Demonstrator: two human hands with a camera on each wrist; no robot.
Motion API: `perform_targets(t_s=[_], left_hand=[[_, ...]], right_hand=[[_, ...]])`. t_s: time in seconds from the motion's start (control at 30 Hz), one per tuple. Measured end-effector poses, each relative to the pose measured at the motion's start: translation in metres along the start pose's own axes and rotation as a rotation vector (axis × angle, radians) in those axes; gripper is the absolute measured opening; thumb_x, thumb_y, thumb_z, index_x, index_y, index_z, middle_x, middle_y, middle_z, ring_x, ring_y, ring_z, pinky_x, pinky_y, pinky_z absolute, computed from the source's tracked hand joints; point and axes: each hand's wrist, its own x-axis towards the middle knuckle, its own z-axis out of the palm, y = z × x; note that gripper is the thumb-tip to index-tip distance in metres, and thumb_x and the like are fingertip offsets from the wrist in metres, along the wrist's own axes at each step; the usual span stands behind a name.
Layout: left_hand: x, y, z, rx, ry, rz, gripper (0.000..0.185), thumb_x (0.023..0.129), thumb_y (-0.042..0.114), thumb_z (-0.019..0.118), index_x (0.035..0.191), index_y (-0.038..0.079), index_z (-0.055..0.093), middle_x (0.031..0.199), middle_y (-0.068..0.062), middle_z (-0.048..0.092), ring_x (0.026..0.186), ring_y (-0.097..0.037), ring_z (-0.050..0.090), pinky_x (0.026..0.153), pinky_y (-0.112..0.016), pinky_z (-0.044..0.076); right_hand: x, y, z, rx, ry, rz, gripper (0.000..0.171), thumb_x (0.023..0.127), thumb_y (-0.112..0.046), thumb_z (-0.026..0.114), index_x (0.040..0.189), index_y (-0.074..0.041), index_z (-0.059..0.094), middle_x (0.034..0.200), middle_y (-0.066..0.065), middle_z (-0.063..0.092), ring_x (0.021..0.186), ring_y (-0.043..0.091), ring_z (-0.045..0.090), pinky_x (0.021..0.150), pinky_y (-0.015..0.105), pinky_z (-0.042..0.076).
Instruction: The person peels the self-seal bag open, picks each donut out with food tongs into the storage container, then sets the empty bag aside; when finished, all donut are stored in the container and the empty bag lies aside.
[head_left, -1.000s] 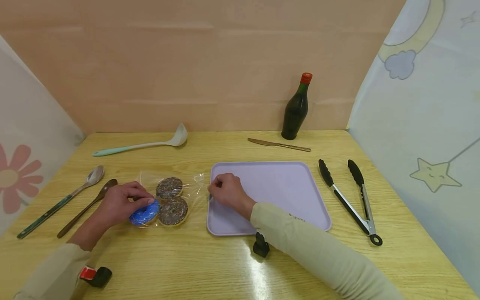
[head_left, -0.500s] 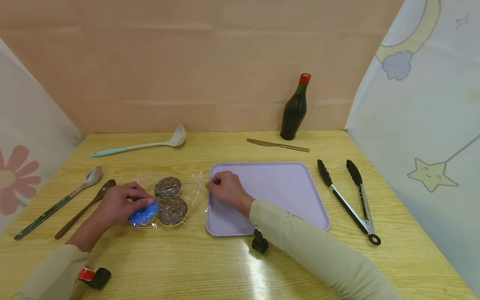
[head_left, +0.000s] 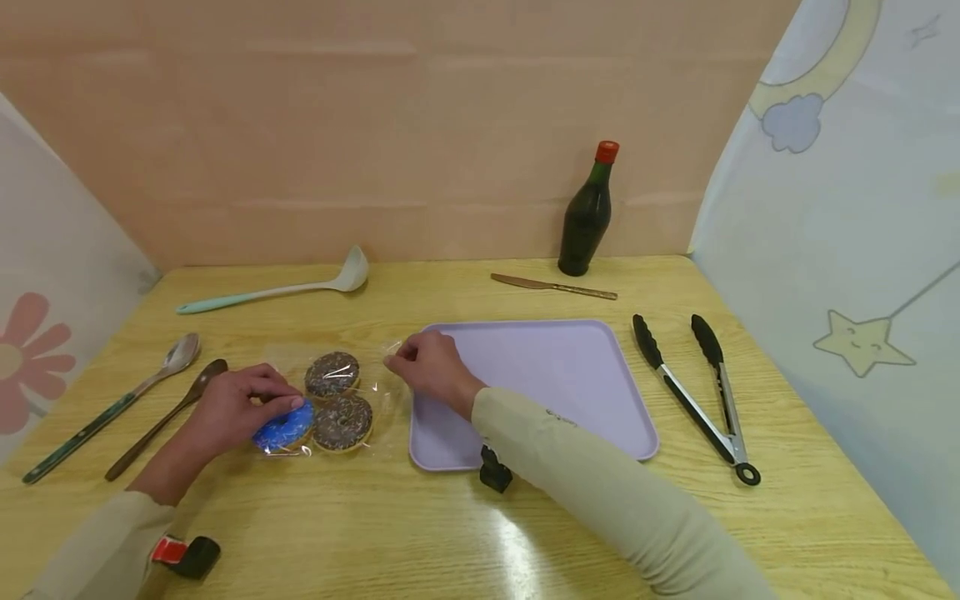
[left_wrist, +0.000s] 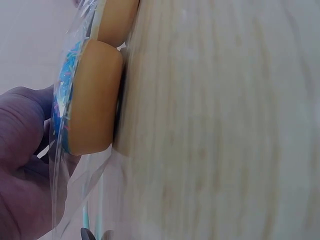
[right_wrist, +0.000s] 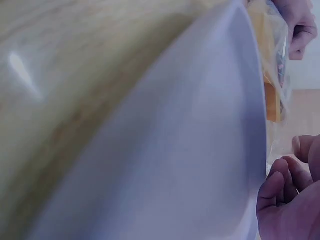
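Observation:
A clear plastic bag (head_left: 375,383) lies on the wooden table and holds three doughnuts: a blue one (head_left: 283,428) and two chocolate ones (head_left: 333,373) (head_left: 342,422). My left hand (head_left: 238,407) rests on the bag's left end, its fingers curled over the blue doughnut (left_wrist: 90,100). My right hand (head_left: 423,363) pinches the bag's right edge at the left rim of a lilac tray (head_left: 570,383). The right wrist view shows the tray (right_wrist: 190,165), the bag (right_wrist: 275,75) and my curled fingers (right_wrist: 287,187).
Black-tipped tongs (head_left: 693,392) lie right of the tray. A knife (head_left: 553,287) and a dark bottle (head_left: 587,212) stand at the back. A ladle (head_left: 273,290) lies at the back left, two spoons (head_left: 112,404) (head_left: 165,417) at the left edge.
My right hand has moved left from the tray's corner to the bag's right edge and lifted it a little. The left hand has stayed on the blue doughnut.

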Motion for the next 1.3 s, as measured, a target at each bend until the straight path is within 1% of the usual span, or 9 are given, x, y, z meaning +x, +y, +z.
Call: perform_targets(t_s=[0.17, 0.33, 0.5, 0.67, 0.83, 1.03, 1.17, 1.3], left_hand=[[0.001, 0.001, 0.0, 0.005, -0.001, -0.003, 0.005, 0.08, 0.012, 0.077, 0.075, 0.011, 0.076, 0.078, 0.01, 0.061, 0.064, -0.003, 0.053, 0.051, -0.024, 0.039], [0.002, 0.003, 0.0, -0.009, -0.003, -0.009, 0.006, 0.08, 0.01, 0.076, 0.075, 0.011, 0.077, 0.077, 0.009, 0.061, 0.063, -0.003, 0.053, 0.05, -0.024, 0.039], [0.002, 0.004, 0.0, -0.014, 0.001, -0.003, 0.005, 0.08, 0.01, 0.077, 0.075, 0.011, 0.076, 0.077, 0.009, 0.06, 0.063, -0.003, 0.053, 0.05, -0.024, 0.039], [0.002, 0.004, -0.001, -0.028, -0.003, -0.001, 0.004, 0.08, 0.01, 0.076, 0.076, 0.01, 0.077, 0.077, 0.009, 0.06, 0.062, -0.003, 0.052, 0.049, -0.024, 0.038], [0.004, 0.005, -0.001, -0.038, -0.006, 0.008, 0.006, 0.078, 0.004, 0.077, 0.075, 0.009, 0.076, 0.076, 0.009, 0.06, 0.061, -0.004, 0.052, 0.049, -0.024, 0.038], [0.005, 0.005, -0.001, -0.039, -0.014, -0.009, 0.01, 0.076, 0.001, 0.077, 0.077, 0.011, 0.076, 0.076, 0.009, 0.06, 0.061, -0.004, 0.052, 0.05, -0.025, 0.038], [0.004, 0.005, -0.001, -0.039, -0.014, -0.017, 0.01, 0.076, 0.001, 0.077, 0.076, 0.011, 0.077, 0.076, 0.009, 0.06, 0.061, -0.004, 0.052, 0.05, -0.025, 0.039], [0.003, 0.004, 0.0, -0.037, -0.006, -0.02, 0.011, 0.076, 0.001, 0.077, 0.076, 0.011, 0.077, 0.076, 0.01, 0.061, 0.062, -0.005, 0.053, 0.051, -0.024, 0.039]], right_hand=[[0.002, 0.001, 0.002, -0.09, 0.009, -0.05, 0.018, 0.091, -0.022, 0.065, 0.08, -0.01, 0.072, 0.069, -0.006, 0.06, 0.064, 0.009, 0.053, 0.06, 0.022, 0.043], [0.004, 0.003, -0.001, -0.174, 0.009, -0.077, 0.021, 0.092, -0.015, 0.059, 0.073, -0.01, 0.068, 0.065, -0.005, 0.057, 0.062, 0.011, 0.052, 0.059, 0.023, 0.042], [0.005, 0.006, -0.004, -0.182, 0.042, -0.092, 0.022, 0.089, -0.01, 0.056, 0.068, -0.01, 0.063, 0.064, -0.004, 0.054, 0.062, 0.011, 0.051, 0.058, 0.023, 0.041], [0.003, 0.009, -0.005, -0.147, 0.066, -0.091, 0.018, 0.087, -0.009, 0.056, 0.07, -0.009, 0.063, 0.066, -0.003, 0.055, 0.063, 0.012, 0.051, 0.059, 0.023, 0.042], [0.001, 0.012, -0.007, -0.081, 0.096, -0.061, 0.018, 0.087, -0.008, 0.057, 0.07, -0.008, 0.062, 0.066, -0.003, 0.055, 0.062, 0.011, 0.05, 0.057, 0.023, 0.041], [-0.001, 0.017, -0.01, 0.001, 0.115, -0.023, 0.019, 0.088, -0.008, 0.056, 0.07, -0.008, 0.062, 0.064, -0.003, 0.053, 0.058, 0.011, 0.048, 0.053, 0.024, 0.039], [-0.002, 0.02, -0.012, 0.018, 0.12, -0.007, 0.018, 0.087, -0.007, 0.054, 0.071, -0.007, 0.063, 0.063, -0.003, 0.052, 0.057, 0.011, 0.047, 0.052, 0.023, 0.038], [-0.004, 0.019, -0.014, 0.007, 0.112, -0.011, 0.017, 0.086, -0.007, 0.055, 0.072, -0.005, 0.064, 0.063, -0.002, 0.052, 0.058, 0.011, 0.047, 0.054, 0.023, 0.038]])
